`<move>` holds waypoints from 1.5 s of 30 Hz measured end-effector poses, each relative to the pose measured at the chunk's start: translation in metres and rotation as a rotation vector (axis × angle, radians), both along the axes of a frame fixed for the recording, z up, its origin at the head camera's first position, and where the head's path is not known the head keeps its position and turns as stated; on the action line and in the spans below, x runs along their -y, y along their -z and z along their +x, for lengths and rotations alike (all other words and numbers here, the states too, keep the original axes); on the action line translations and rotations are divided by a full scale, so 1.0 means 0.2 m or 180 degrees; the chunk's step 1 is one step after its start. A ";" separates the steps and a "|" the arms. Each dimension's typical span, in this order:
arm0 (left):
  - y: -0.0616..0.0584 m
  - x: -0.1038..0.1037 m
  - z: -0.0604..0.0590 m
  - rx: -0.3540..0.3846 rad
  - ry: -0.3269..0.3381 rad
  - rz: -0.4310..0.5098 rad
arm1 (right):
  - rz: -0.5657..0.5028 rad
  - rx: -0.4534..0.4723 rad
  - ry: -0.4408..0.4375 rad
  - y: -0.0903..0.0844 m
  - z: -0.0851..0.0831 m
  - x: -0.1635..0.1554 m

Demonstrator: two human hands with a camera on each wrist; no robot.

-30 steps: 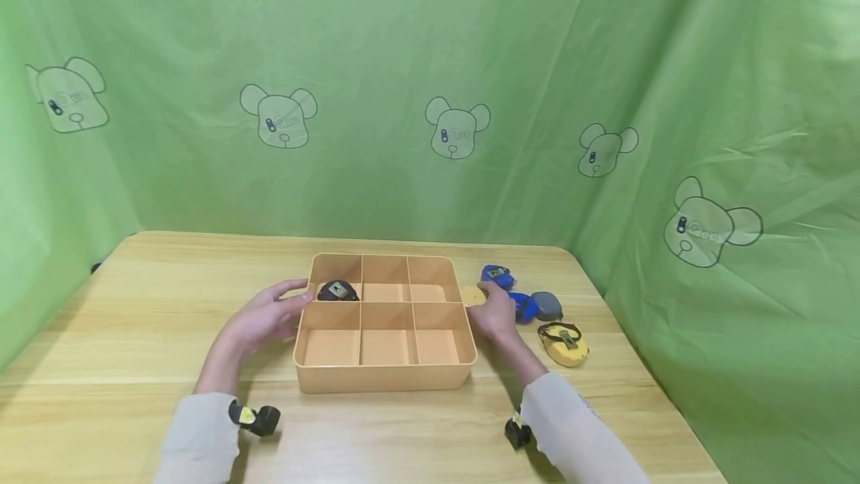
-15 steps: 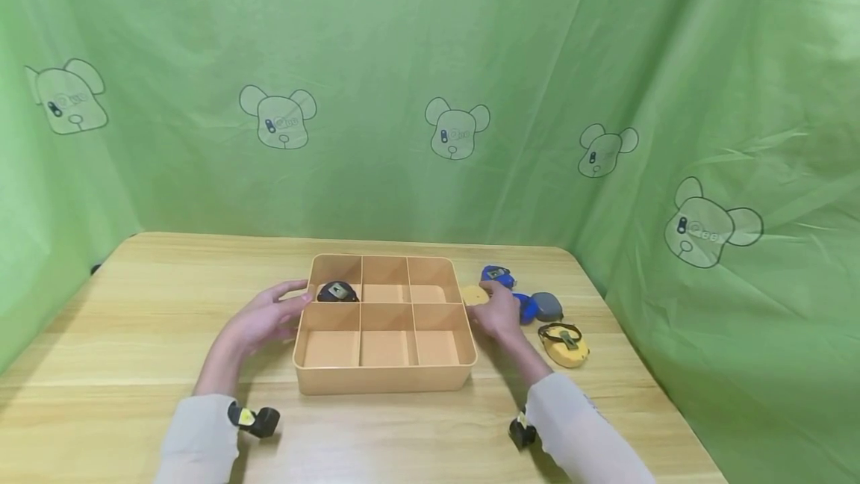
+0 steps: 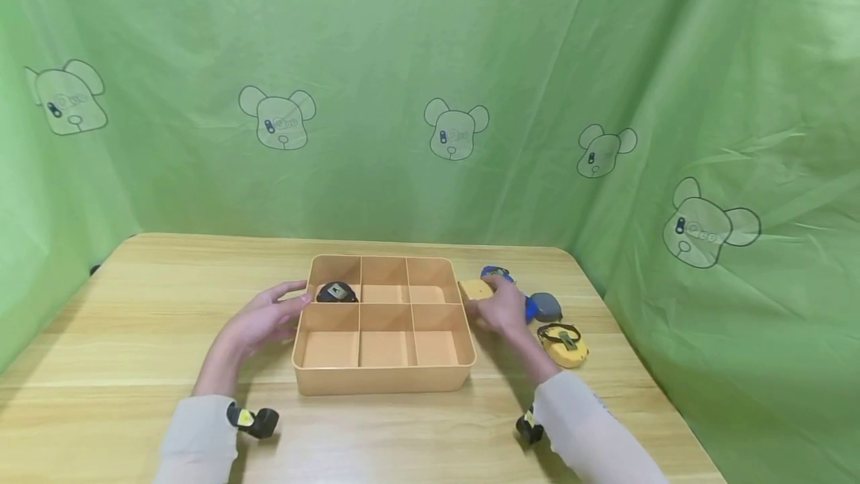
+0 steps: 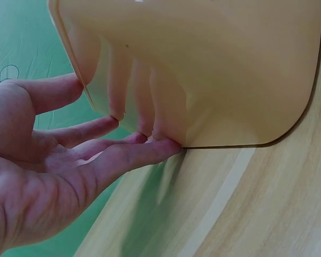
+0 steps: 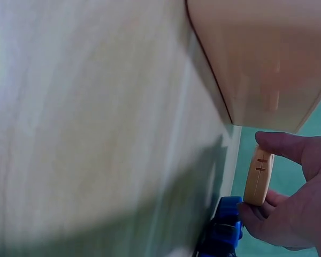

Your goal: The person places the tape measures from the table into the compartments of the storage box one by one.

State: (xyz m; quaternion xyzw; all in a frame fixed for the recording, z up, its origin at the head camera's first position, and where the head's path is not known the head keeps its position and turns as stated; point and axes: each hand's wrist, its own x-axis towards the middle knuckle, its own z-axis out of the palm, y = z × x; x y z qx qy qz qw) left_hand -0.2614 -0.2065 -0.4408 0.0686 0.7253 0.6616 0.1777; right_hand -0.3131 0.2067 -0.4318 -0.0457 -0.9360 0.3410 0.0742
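Note:
My left hand (image 3: 269, 316) rests against the left side of a tan six-compartment box (image 3: 383, 378). In the left wrist view its fairly straight fingers (image 4: 136, 152) touch the outer wall and the thumb meets the rim. A black tape measure (image 3: 337, 292) lies in the box's back left compartment. Right of the box, my right hand (image 3: 500, 306) pinches a flat yellow tape measure (image 5: 258, 174) between thumb and fingers, just above the table beside the box wall. Part of that tape measure is hidden by the hand in the head view.
Beyond the right hand lie a blue tape measure (image 3: 496, 272) and another blue one (image 3: 531, 310), partly covered by the hand. Near them are a grey tape measure (image 3: 546, 307) and a yellow one with a black strap (image 3: 566, 349). A green curtain (image 3: 363, 170) surrounds the wooden table (image 3: 134, 320).
The right hand has lifted the yellow tape measure slightly and shifted a little right, covering more of the blue tape measures. The left hand and the box stay nearly in place.

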 end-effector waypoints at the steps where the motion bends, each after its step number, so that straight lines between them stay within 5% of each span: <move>1: 0.00 0.00 0.00 0.0005 -0.0006 0.0000 | 0.0012 -0.0002 0.0005 -0.01 0.00 0.00; 45: 0.00 0.00 0.00 -0.0016 0.0015 0.0055 | -0.0198 -0.0002 -0.0122 -0.23 0.01 0.06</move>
